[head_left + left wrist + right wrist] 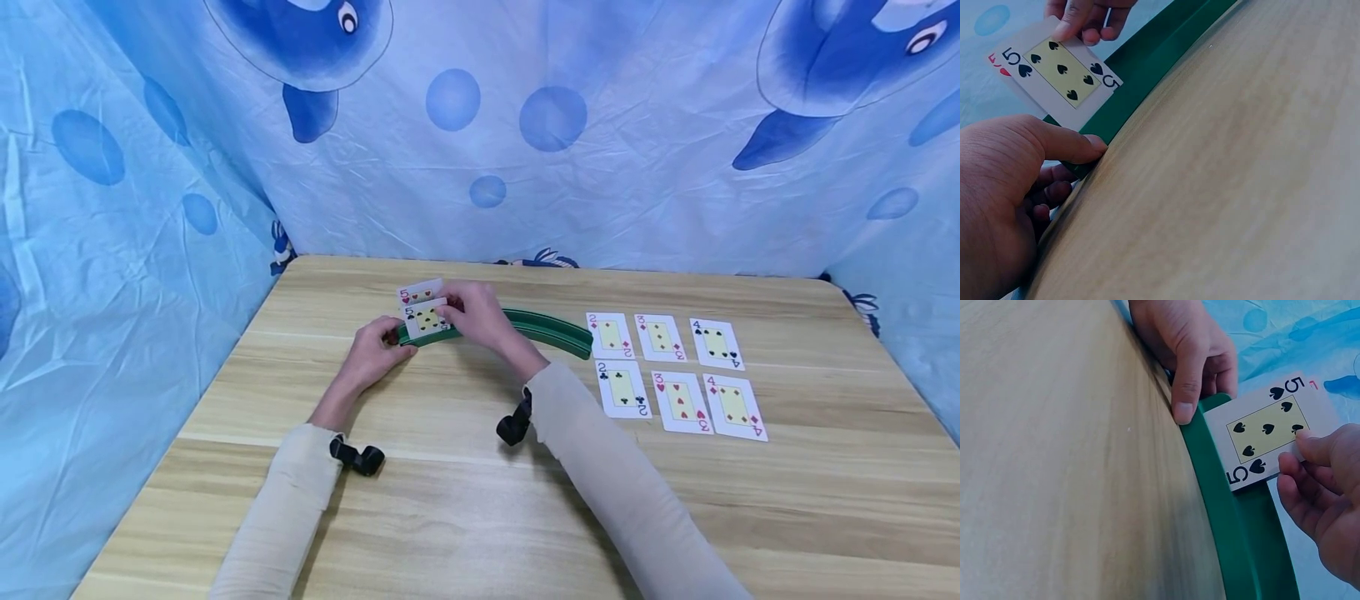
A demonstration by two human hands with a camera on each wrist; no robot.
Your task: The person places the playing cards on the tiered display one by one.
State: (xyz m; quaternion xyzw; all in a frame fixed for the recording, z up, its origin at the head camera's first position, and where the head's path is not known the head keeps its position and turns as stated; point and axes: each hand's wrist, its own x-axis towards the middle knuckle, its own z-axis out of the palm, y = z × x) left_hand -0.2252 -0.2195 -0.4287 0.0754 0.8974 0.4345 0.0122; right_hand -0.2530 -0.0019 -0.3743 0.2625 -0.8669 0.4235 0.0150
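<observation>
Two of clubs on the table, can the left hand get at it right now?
Probably not easily: the left hand grips the green card holder, and the right arm lies between that hand and the two of clubs.

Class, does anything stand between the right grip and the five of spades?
Nothing visible does: the right grip pinches the five of spades directly, with its lower edge at the green holder.

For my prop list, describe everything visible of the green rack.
The green rack is a curved, grooved strip, plastic-looking, on the table. The left hand grips its left end; the right hand, partly hiding it, pinches the five of spades at its groove. Its right end lies beside the two of diamonds.
</observation>
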